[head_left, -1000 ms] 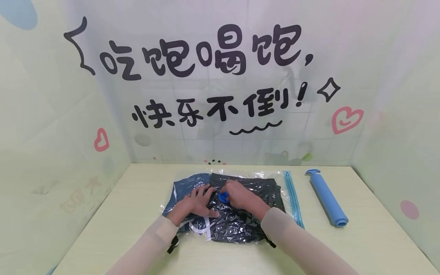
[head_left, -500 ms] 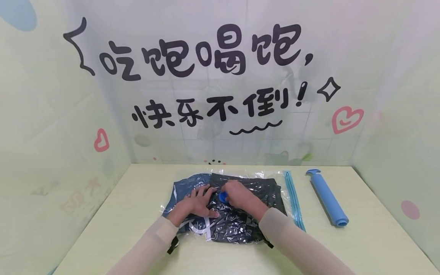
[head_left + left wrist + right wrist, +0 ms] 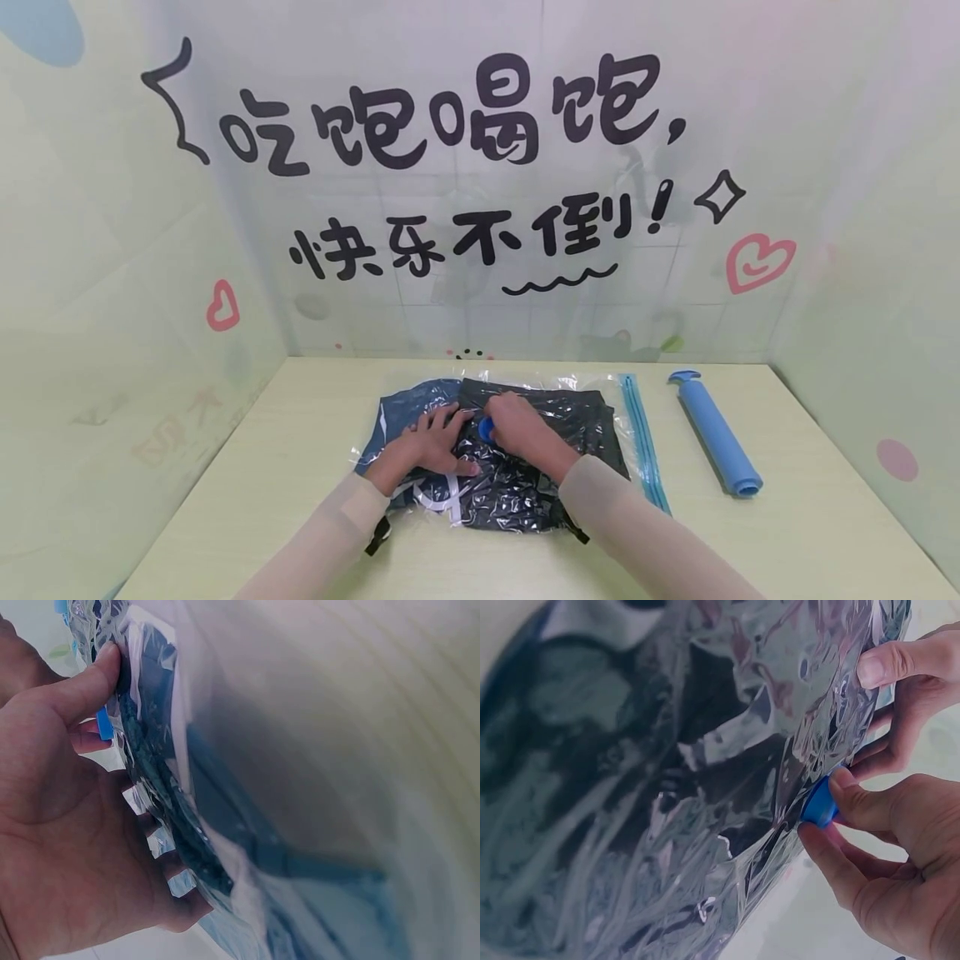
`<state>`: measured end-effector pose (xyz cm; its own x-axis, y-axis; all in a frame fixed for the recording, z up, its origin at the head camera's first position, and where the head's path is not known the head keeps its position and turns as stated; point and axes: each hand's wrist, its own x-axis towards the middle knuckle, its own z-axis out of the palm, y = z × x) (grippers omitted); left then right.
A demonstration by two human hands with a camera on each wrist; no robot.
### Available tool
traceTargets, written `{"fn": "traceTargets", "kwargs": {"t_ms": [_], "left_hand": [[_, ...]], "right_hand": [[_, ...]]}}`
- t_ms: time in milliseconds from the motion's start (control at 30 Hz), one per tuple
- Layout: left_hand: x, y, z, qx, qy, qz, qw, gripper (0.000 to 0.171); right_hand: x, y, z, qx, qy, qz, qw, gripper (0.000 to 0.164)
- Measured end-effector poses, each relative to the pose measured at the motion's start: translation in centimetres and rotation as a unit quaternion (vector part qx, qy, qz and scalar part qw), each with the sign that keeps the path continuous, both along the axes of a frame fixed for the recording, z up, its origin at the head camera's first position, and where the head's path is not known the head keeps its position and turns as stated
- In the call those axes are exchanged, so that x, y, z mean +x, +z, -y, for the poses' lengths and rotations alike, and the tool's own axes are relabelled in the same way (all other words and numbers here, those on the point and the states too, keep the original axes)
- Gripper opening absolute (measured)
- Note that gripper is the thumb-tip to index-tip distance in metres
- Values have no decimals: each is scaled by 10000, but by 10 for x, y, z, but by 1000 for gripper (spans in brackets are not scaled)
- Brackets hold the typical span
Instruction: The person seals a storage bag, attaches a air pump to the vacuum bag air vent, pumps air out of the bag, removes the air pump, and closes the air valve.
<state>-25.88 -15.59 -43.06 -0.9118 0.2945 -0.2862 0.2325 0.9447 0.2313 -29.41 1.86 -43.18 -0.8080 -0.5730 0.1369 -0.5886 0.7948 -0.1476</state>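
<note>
A clear vacuum storage bag [image 3: 525, 508] with dark and navy folded clothes inside lies on the table, its plastic wrinkled. On top sits a round blue valve cap [image 3: 486, 430]. My right hand [image 3: 521, 425] pinches that cap between thumb and fingers, plain in the right wrist view, where the cap [image 3: 820, 804] touches the bag's surface. Just to the left, my left hand [image 3: 431, 446] rests on the bag with fingers spread. In the left wrist view the left palm [image 3: 71, 825] shows, fingertips against the plastic.
A blue hand pump [image 3: 716, 437] lies on the table right of the bag. The bag's blue zip strip [image 3: 641, 442] runs along its right side. Printed fabric walls [image 3: 480, 275] stand behind and at both sides of the table [image 3: 247, 467].
My right hand and forearm have turned slightly while still pinching the blue cap. The left hand stays in place on the bag.
</note>
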Motion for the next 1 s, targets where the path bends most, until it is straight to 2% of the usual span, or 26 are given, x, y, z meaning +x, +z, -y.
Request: {"fn": "traceTargets", "kwargs": {"t_ms": [400,1000], "left_hand": [[-1,-1,1,-15,-5,3,10000,87],[-4,-5,0,-104,38,11,9999,87]], "right_hand": [[4,1,5,-50,-392,-52,9992,19],[7,1,8,198,-531,-187,9982,25]]}}
